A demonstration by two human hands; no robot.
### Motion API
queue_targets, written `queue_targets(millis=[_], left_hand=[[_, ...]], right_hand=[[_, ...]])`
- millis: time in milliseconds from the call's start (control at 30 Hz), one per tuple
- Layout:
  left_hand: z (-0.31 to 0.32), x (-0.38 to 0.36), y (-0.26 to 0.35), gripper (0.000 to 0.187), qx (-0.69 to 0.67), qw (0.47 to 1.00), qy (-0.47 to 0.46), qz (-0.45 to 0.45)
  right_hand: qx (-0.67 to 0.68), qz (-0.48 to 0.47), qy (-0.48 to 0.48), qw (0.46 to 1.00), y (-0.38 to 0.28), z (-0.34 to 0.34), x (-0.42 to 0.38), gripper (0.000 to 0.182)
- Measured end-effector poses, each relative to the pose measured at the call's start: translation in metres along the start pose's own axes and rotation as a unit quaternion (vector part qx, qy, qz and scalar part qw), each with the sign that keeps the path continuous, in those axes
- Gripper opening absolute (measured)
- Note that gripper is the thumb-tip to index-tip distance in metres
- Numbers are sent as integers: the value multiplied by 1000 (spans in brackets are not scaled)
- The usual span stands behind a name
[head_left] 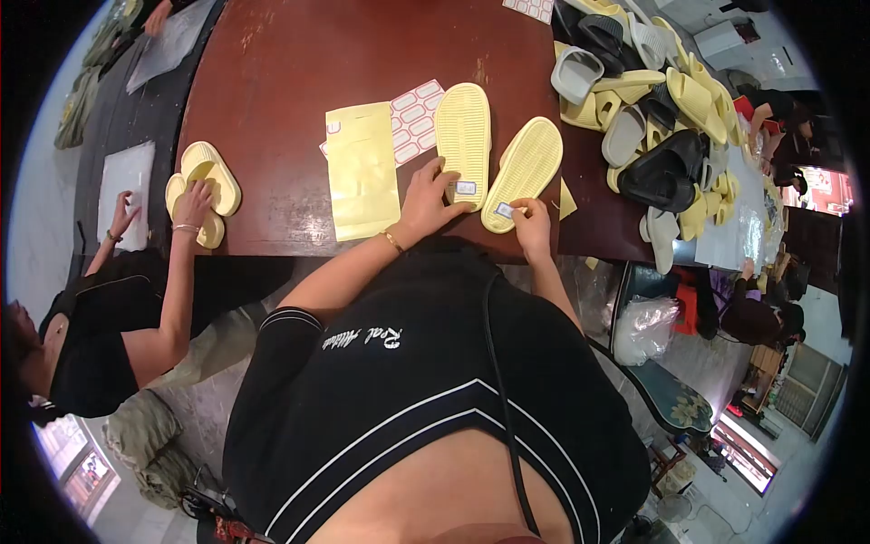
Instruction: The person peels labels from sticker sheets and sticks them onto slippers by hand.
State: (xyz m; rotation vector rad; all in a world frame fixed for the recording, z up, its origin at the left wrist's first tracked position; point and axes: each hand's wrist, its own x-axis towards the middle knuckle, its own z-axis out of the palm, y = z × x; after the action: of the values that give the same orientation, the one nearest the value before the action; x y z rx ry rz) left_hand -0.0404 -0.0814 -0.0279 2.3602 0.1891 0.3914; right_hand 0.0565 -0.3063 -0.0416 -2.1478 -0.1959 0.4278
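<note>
Two yellow slippers lie sole-up on the dark red table (290,82). My left hand (428,201) rests on the heel end of the left slipper (463,136), which carries a small white sticker near its heel. My right hand (530,220) presses a small white sticker (504,210) onto the heel of the right slipper (524,170). Both hands lie at the table's near edge, about a hand's width apart.
A yellow bag (361,170) and a sheet of red-edged stickers (415,118) lie left of the slippers. A heap of yellow, grey and black slippers (652,118) fills the right side. At the left, another person's hand (192,207) holds a yellow slipper pair (205,186).
</note>
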Motion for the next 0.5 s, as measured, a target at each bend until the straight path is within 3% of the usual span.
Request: queue_targets(millis=[167,233,300,367,433,500], left_hand=[[9,8,-7,77,-90,990,14,-112],[11,15,-8,77,-128,980,15,-151],[14,21,-8,79,-330,921,14,-204],[14,26,0,80,-287,934,12,-213],[12,30,8,82,-244,944,9,-221],[12,35,20,73,-183,949,49,-254]], right_hand=[[-47,-30,25,998,7,2,9,12],[-30,-31,80,996,17,8,14,23],[-29,-4,89,996,18,11,14,29],[-29,22,99,994,1,15,9,35],[-80,-30,128,988,-16,24,2,49],[-1,-71,132,989,-16,33,5,67]])
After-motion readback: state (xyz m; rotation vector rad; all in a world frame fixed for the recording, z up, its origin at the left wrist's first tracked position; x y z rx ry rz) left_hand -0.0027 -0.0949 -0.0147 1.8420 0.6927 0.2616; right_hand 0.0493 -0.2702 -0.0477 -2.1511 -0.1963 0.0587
